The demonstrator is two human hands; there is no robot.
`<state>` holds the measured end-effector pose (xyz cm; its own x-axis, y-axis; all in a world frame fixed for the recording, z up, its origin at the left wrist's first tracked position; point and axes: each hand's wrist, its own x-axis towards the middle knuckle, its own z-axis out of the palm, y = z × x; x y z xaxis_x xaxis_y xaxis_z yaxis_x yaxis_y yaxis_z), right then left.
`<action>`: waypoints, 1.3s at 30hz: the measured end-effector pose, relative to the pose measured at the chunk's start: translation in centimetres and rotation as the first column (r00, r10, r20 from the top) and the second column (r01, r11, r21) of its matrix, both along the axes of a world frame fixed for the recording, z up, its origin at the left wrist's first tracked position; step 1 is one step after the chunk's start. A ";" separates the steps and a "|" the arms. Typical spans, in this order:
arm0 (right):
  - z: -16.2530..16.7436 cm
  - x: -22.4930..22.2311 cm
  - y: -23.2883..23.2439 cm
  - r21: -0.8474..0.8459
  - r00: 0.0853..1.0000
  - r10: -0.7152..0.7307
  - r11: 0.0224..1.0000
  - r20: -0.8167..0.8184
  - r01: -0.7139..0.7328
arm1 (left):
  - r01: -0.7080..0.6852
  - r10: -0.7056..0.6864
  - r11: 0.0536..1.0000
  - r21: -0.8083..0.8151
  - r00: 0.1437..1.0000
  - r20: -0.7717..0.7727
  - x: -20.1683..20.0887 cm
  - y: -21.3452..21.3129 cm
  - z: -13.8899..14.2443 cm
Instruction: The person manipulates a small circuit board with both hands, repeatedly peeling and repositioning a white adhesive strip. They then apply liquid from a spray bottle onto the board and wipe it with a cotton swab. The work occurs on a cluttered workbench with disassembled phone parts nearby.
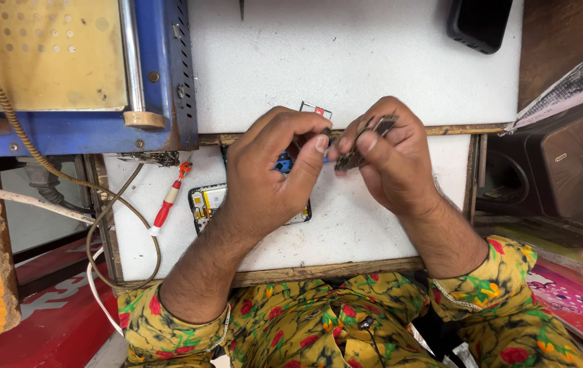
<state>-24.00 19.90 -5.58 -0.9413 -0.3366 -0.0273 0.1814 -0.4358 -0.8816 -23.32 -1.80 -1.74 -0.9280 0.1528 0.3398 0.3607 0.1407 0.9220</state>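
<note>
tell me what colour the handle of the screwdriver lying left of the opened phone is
Red and white: the screwdriver has a red handle with a white band, seen in the head view.

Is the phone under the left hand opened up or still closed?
Opened up: the phone lies flat on the white board with its yellow and metal insides showing, partly hidden by the left hand.

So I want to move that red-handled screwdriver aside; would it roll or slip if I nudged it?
The red-handled screwdriver looks slim and round, so it would probably roll if pushed sideways. It lies flat on the white board, whose matt surface may slow sliding. It seems light and stiff, likely easy to pinch. It lies close to the left hand.
</note>
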 end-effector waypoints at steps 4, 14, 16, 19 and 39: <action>-0.2 0.6 0.0 -0.055 0.991 -0.134 0.989 0.029 0.135 | 0.022 -0.029 0.997 0.076 0.996 0.087 0.4 -0.6 0.4; 2.0 1.3 -0.5 0.015 0.990 -0.126 0.992 0.070 0.125 | 0.068 -0.101 0.984 0.162 0.974 0.204 1.2 -0.2 0.5; 2.4 1.5 -0.8 0.091 0.995 -0.062 0.994 0.076 0.055 | 0.038 -0.106 0.950 0.311 0.973 0.205 1.6 -0.4 0.2; 2.8 1.8 -1.4 0.132 0.995 0.020 0.991 0.097 -0.033 | 0.018 -0.088 0.929 0.370 0.981 0.174 2.1 -0.6 -0.2; 2.3 1.3 -0.4 -0.026 0.984 -0.056 0.998 0.170 0.061 | -0.064 0.051 0.991 0.118 0.993 0.110 2.0 1.7 -0.1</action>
